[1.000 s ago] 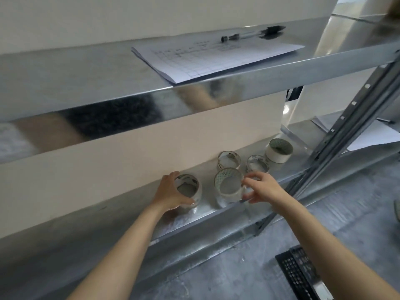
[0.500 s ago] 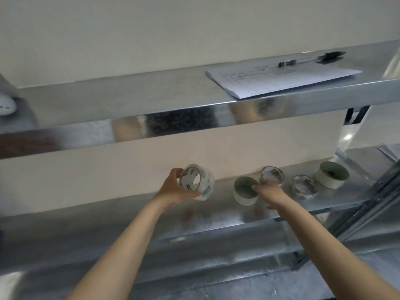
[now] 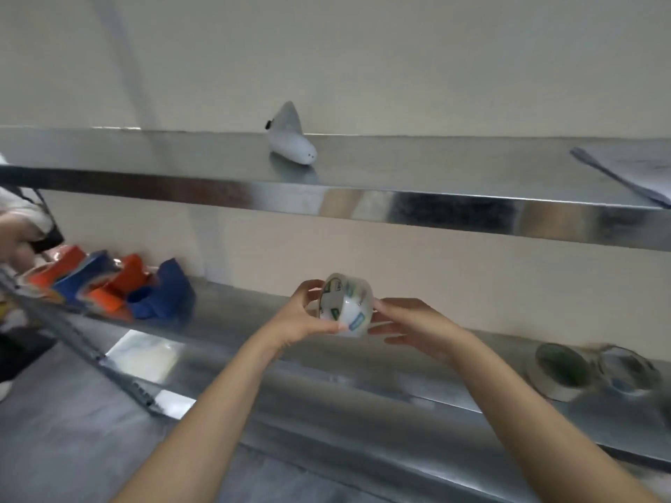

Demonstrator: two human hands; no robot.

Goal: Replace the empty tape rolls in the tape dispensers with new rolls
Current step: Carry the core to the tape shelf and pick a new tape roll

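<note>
A clear tape roll (image 3: 346,304) with a green-printed core is held upright above the lower metal shelf (image 3: 232,339). My left hand (image 3: 301,315) grips its left rim, thumb below and fingers on top. My right hand (image 3: 406,323) touches its right side with fingers around the edge. Orange and blue tape dispensers (image 3: 109,288) lie in a heap at the shelf's left end. Two more tape rolls (image 3: 561,370) (image 3: 626,368) lie flat on the shelf at the right.
A grey and white handheld device (image 3: 290,137) stands on the upper shelf (image 3: 417,208). Papers (image 3: 628,168) lie at its right end. Another person's hand (image 3: 14,237) shows at the left edge. A slanted metal upright (image 3: 87,353) crosses the lower left.
The view swung left, bringing the dispensers into sight. My left hand lifted the tape roll clear of the shelf, and my right hand left the other rolls and came onto this one.
</note>
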